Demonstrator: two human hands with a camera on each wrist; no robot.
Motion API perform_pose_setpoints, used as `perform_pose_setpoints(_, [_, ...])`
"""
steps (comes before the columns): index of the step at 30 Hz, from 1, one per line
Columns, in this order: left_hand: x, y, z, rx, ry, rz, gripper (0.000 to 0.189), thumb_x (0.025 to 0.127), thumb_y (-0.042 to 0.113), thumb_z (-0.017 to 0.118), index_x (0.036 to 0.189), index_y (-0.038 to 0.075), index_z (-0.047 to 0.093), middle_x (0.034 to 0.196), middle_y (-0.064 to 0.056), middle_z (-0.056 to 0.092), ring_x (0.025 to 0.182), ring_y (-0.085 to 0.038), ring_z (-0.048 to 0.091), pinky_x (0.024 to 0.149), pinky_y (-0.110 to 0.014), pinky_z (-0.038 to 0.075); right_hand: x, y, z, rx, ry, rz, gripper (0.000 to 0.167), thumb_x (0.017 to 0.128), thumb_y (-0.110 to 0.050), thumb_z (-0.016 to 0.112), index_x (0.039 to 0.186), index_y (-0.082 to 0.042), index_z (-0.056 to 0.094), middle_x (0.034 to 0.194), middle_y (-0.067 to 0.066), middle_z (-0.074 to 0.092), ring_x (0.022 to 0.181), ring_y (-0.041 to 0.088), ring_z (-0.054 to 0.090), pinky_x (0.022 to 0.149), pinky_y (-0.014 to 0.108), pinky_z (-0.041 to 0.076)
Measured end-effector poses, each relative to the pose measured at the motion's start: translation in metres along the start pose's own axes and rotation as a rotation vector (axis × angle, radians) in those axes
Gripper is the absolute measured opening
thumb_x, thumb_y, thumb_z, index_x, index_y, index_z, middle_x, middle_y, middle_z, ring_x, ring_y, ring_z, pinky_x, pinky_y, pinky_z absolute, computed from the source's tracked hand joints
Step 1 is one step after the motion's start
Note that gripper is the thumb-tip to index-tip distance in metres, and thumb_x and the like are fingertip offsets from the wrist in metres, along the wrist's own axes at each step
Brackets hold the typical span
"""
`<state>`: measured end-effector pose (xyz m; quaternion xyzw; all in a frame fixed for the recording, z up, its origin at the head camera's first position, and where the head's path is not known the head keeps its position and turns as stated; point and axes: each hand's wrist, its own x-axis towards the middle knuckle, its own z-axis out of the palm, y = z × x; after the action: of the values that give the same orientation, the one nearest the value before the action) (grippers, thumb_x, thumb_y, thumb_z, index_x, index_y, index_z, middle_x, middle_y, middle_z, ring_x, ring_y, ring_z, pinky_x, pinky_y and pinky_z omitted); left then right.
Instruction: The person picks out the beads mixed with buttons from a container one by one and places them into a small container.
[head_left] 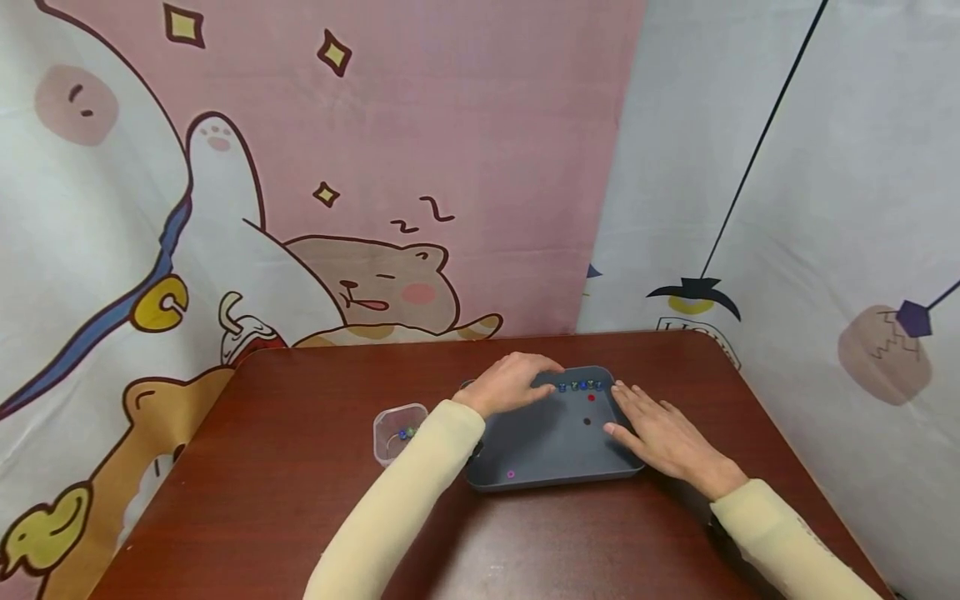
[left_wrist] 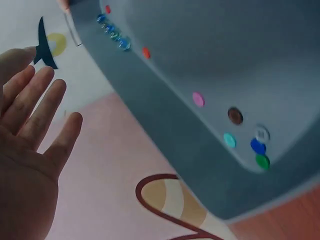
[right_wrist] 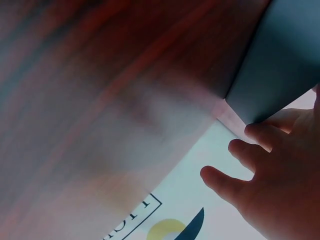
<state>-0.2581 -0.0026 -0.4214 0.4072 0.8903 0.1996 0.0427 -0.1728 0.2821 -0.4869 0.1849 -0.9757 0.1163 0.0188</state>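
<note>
A shallow dark grey tray (head_left: pixel 555 450) lies on the table. In the head view my left hand (head_left: pixel 512 385) is over its far left part, fingers loosely bent; the left wrist view shows nothing in the fingers. Outstretched, my right hand (head_left: pixel 663 433) is at the tray's right side, fingertips right at the rim. Several glass marbles (left_wrist: pixel 114 35) line up along one inner side. Loose buttons lie on the tray floor, among them a pink button (left_wrist: pixel 198 99), a brown button (left_wrist: pixel 235 115), a turquoise button (left_wrist: pixel 229 139) and a green button (left_wrist: pixel 262 161). My left hand hides some of them in the head view.
Left of the tray stands a small clear plastic box (head_left: pixel 386 429) with a few marbles inside, partly behind my left sleeve (head_left: pixel 405 492). Reddish-brown wood makes up the table (head_left: pixel 300 475). A cartoon-printed cloth (head_left: pixel 487 167) hangs behind it and along both sides.
</note>
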Motion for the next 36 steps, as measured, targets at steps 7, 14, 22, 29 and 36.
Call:
perform_pose_setpoints(7, [0.017,0.002,0.018,-0.015,-0.057,-0.012,0.038,0.103,0.020,0.067,0.140,0.012,0.066,0.137,0.003,0.067,0.124,-0.010,0.063,0.104,-0.025,0.049,0.001,-0.001,0.001,-0.008,0.003,0.005,0.079,0.105,-0.052,0.054,0.157,0.004,0.037,0.162,0.024,0.037,0.148,0.046,0.035,0.110,0.072,0.032])
perform_pose_setpoints(14, [0.026,-0.002,0.033,-0.088,-0.061,-0.035,0.041,0.101,0.015,0.069,0.142,0.010,0.063,0.137,0.000,0.067,0.126,-0.010,0.062,0.104,-0.025,0.049,0.000,0.000,0.000,-0.003,0.002,0.008,0.079,0.105,-0.053,0.054,0.157,0.004,0.037,0.162,0.023,0.036,0.148,0.045,0.034,0.110,0.072,0.032])
perform_pose_setpoints(22, [0.031,-0.013,0.049,-0.151,-0.045,-0.069,0.043,0.101,0.014,0.070,0.143,0.010,0.062,0.139,0.001,0.066,0.128,-0.009,0.061,0.106,-0.025,0.047,0.001,0.000,0.002,-0.002,0.002,-0.003,0.079,0.105,-0.052,0.055,0.158,0.003,0.037,0.163,0.022,0.036,0.148,0.045,0.034,0.110,0.071,0.033])
perform_pose_setpoints(29, [0.030,-0.022,0.059,-0.152,-0.032,-0.111,0.041,0.101,0.015,0.069,0.142,0.013,0.064,0.138,0.000,0.067,0.127,-0.012,0.062,0.106,-0.029,0.048,0.002,0.000,0.004,0.005,0.007,0.002,0.079,0.104,-0.052,0.055,0.158,0.003,0.037,0.163,0.022,0.036,0.149,0.045,0.034,0.110,0.071,0.033])
perform_pose_setpoints(36, [0.027,-0.026,0.063,-0.129,-0.034,-0.113,0.037,0.101,0.014,0.069,0.138,0.012,0.068,0.133,-0.001,0.070,0.121,-0.012,0.065,0.102,-0.027,0.051,0.000,0.001,0.004,0.014,0.009,0.009,0.080,0.104,-0.054,0.054,0.158,0.003,0.037,0.163,0.021,0.036,0.149,0.045,0.034,0.110,0.071,0.033])
